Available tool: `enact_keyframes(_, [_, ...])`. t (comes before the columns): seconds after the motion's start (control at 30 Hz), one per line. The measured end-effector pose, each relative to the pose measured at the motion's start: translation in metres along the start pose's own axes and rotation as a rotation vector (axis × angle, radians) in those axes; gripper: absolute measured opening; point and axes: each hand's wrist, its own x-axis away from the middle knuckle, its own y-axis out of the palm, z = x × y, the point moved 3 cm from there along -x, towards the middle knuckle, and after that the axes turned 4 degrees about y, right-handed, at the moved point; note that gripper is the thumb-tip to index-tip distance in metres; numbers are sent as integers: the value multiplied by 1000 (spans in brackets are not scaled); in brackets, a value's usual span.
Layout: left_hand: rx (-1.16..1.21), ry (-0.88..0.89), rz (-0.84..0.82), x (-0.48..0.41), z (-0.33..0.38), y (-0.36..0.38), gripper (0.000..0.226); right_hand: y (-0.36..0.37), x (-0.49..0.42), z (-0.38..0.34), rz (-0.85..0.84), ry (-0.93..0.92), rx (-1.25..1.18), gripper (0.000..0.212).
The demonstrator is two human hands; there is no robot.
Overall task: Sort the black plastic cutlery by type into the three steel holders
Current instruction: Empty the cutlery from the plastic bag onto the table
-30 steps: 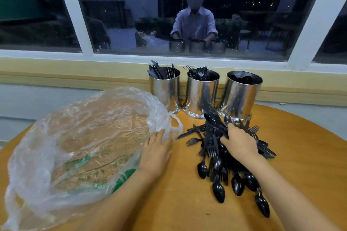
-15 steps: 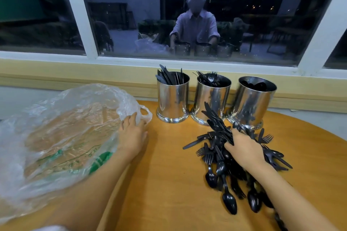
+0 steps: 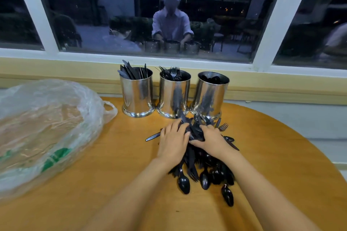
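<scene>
bag [image 3: 47,127]: is lying crumpled on the left of the table [image 3: 112,165], well apart from both hands; I cannot tell what it is holding.
knife holder [image 3: 138,95]: is standing leftmost at the table's far edge, with knives sticking out of it.
fork holder [image 3: 173,95]: is standing in the middle, just beside its neighbours, with tines showing above the rim.
left hand [image 3: 173,142]: is resting on the left flank of the pile, fingers spread and nearly straight, gripping nothing that shows.
pile [image 3: 202,170]: is lying mixed on the table just in front of the holders, with spoons [image 3: 184,184] fanning out toward the person and one fork [image 3: 223,127] poking out at the far right.
right hand [image 3: 211,139]: is lying over the pile's top, fingers bending left into the pieces; I cannot tell whether it is pinching any.
spoon holder [image 3: 211,95]: is standing rightmost, with dark spoon bowls sitting low inside.
step: the hands are probably gathering and steadying the heap before picking out one type. The holders are already partly filled, but much of the sorting is not yet done.
next move: is calling for teasing pieces of one kind out of the tangle, lining up their handles, and lifting them to the matching holder without dragging others along.
</scene>
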Motion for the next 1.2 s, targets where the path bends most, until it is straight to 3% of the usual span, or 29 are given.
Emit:
enact_keyframes(0.2, [-71, -43, -100, -4, -3, 16, 46, -26, 9, 49, 151, 66, 22, 75])
enact_keyframes(0.37, [-113, -12, -227, -13, 7, 32, 49, 10, 5, 62, -11, 85, -109, 68])
enact_keyframes(0.67, [-169, -72, -190, 8, -38, 12, 45, 31, 1, 18, -9, -19, -111, 62])
enact_keyframes(0.87, [-209, -112, -197, 32, -72, -17, 79, 37, -4, -14, -59, -100, -140, 68])
enact_keyframes(1.0, [-211, -83, -121, 48, -77, -34, 73, 21, 19, -14, 11, -134, -125, 68])
enact_keyframes(1.2, [-141, -21, -191, 82, -73, -28, 72, 37, 87, 7, -77, -195, 70, 81])
